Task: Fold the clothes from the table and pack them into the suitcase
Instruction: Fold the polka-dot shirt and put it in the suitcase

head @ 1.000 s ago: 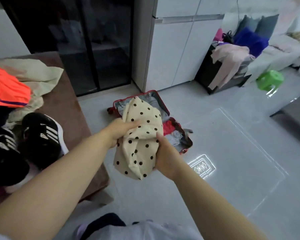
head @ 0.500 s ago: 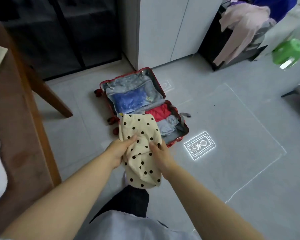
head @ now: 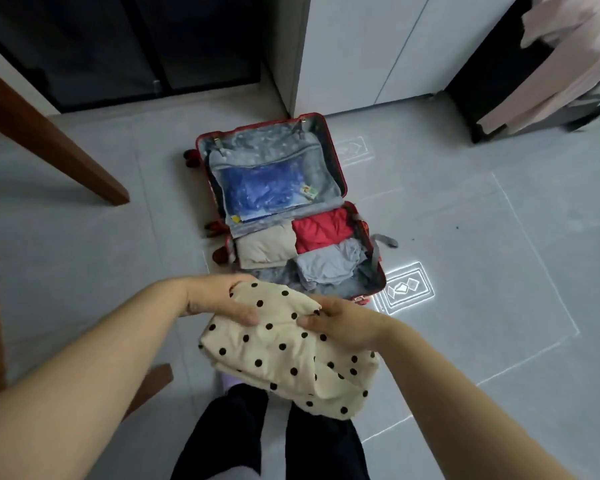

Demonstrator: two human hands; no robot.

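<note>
Head view, looking down at a grey tiled floor (head: 465, 237). A small red suitcase (head: 264, 143) lies open flat on it, lid half farther away, with something blue (head: 260, 192) behind the lid's mesh pocket. A slanted wooden table leg (head: 49, 140) crosses the upper left.

Just in front of the suitcase's near edge, held in the air above the person's dark trouser legs, is a cream garment with black polka dots (head: 284, 355), loosely folded into a bundle. Its lower end sags and hangs free.

The near half of the suitcase already holds a folded beige piece (head: 264, 247), a red piece (head: 323, 228) and a rumpled grey piece (head: 326, 265). Grey lining shows at the near left corner.

Both hands grip the garment's upper edge, close together with a little cloth between them. The left hand (head: 219, 299) has its thumb over the top and its fingers beneath; the right hand (head: 340, 323) pinches a fold.

The cloth looks light, soft and limp, not fragile or slippery. Its risk is that the folds fall open, so it likely handles best with palms under the bundle and thumbs pinning the folded layers, then laid flat rather than dropped.
</note>
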